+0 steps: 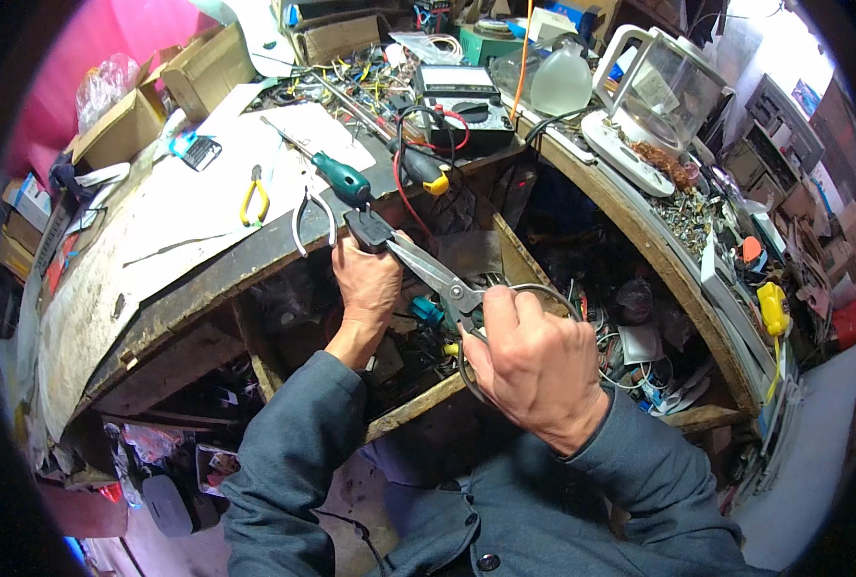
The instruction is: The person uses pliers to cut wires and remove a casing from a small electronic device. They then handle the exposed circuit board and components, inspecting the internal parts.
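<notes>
My left hand (365, 286) is closed around a small black power adapter (367, 231), whose metal prongs point away from me. In my right hand (541, 370) are large scissors (459, 293) with looped dark handles. Their blades reach left to the adapter's side, and the tips seem to touch it; exact contact is unclear. Just beyond the adapter lies a green-handled screwdriver (341, 179) on the bench. White-handled pliers (312, 213) rest left of it at the bench edge, and small yellow-handled pliers (254, 199) farther left.
An open compartment of loose parts and wires (630, 337) lies below my hands. A multimeter (461, 101) with red and black leads stands behind, beside a black-and-yellow screwdriver (426, 173). A glass jug (663, 91) stands on the right ledge. Cardboard boxes (207, 72) sit far left.
</notes>
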`<state>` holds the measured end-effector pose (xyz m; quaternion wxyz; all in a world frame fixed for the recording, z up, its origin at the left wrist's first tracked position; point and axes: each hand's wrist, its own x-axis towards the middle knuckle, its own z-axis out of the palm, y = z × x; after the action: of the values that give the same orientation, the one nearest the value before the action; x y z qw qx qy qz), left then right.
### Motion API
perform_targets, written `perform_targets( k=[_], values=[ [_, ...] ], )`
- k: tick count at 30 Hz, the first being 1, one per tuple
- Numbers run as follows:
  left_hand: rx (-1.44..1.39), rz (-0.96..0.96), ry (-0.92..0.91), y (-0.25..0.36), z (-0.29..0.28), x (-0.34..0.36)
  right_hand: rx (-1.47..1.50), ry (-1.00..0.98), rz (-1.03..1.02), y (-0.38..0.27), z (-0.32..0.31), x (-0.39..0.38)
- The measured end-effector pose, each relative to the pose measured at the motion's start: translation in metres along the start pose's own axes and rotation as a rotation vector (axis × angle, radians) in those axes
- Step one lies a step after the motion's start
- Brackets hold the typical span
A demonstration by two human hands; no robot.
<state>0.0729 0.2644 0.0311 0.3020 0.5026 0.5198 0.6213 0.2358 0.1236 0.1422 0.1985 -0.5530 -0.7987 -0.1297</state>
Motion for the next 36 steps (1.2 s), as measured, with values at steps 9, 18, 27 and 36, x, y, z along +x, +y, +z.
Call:
perform_targets(
  k=[9, 18, 27, 36],
  values=[
    [0.009, -0.044, -0.035, 0.012, -0.002, -0.003, 0.44, -0.144, 0.269, 0.006, 0.0, 0.004],
    [0.027, -0.035, 0.0, -0.001, -0.001, 0.0, 0.021, -0.029, 0.015, 0.001, -0.003, 0.002],
    [-0.138, -0.125, -0.055, 0.006, 0.0, 0.0, 0.036, -0.064, 0.065, -0.006, -0.009, 0.004],
    [0.019, -0.083, -0.022, 0.025, -0.002, -0.006, 0.332, -0.206, 0.323, 0.003, -0.005, 0.011]
  ],
)
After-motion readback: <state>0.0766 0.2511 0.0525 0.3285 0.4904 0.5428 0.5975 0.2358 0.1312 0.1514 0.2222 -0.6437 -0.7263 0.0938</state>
